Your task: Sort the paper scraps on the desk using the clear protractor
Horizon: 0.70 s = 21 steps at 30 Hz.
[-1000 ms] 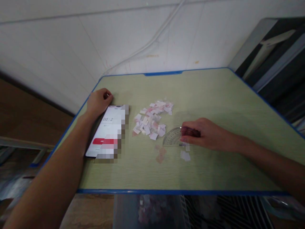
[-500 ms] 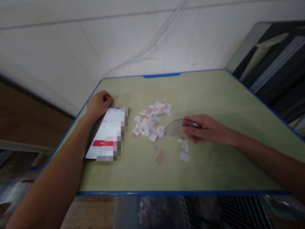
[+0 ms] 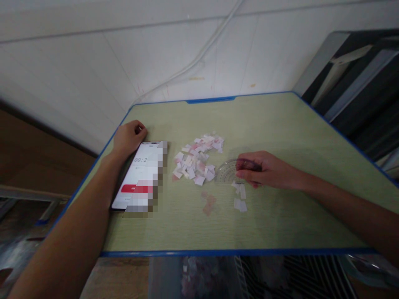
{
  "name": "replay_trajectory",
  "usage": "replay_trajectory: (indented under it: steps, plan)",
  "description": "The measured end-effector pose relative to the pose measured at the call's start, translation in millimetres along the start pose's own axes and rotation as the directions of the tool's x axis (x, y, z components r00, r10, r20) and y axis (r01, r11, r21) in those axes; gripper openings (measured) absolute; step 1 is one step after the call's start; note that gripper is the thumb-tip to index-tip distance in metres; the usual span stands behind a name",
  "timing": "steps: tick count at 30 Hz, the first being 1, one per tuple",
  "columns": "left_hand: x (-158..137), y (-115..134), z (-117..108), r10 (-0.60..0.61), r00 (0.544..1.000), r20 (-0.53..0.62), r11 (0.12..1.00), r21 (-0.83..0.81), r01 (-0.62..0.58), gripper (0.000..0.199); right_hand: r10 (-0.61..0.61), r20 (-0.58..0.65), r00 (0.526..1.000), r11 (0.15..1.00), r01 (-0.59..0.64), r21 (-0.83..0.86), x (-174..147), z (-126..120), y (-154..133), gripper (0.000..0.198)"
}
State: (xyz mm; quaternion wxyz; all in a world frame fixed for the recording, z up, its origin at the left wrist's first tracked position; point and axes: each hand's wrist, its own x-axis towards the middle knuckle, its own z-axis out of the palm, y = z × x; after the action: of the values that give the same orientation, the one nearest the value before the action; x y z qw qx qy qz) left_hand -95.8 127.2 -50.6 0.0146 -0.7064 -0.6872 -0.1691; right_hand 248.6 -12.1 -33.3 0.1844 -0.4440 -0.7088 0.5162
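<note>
My right hand (image 3: 260,168) grips a clear semicircular protractor (image 3: 226,171) by its right end, thumb and fingers pressed on it. The protractor's left end reaches the right side of a loose heap of small white and pink paper pieces (image 3: 196,160). Just below the protractor lie several white paper pieces (image 3: 240,204). To their left are a few pink pieces (image 3: 209,203). My left hand (image 3: 131,135) rests curled at the table's left edge, with nothing visible in its fingers. Beside it lies a phone (image 3: 137,176) showing a timer, partly blurred out.
The pale green table (image 3: 187,228) has a blue rim. Behind it stands a white wall (image 3: 174,50) with a cable (image 3: 199,56). Dark folded furniture (image 3: 368,83) leans at the right. Below the front edge is a clear container (image 3: 196,276) with paper scraps inside.
My right hand has shifted slightly left and toward me with the protractor, which now lies lower against the paper heap. My left hand stays put.
</note>
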Motion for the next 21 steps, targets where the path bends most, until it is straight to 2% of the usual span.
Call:
replay_trajectory:
  steps: [10, 21]
  plan:
    - [-0.4, 2.8, -2.3, -0.022, 0.999, 0.025, 1.000, 0.007, 0.021, 0.030, -0.009, -0.003, 1.000, 1.000, 0.009, -0.028, 0.5, 0.1, 2.3, 0.019]
    - [0.9, -1.5, 0.0, 0.001, 1.000, -0.002, 1.000, -0.006, -0.001, 0.031, -0.029, 0.002, 1.000, 0.996, 0.029, -0.086, -0.6, 1.6, 1.9, 0.017]
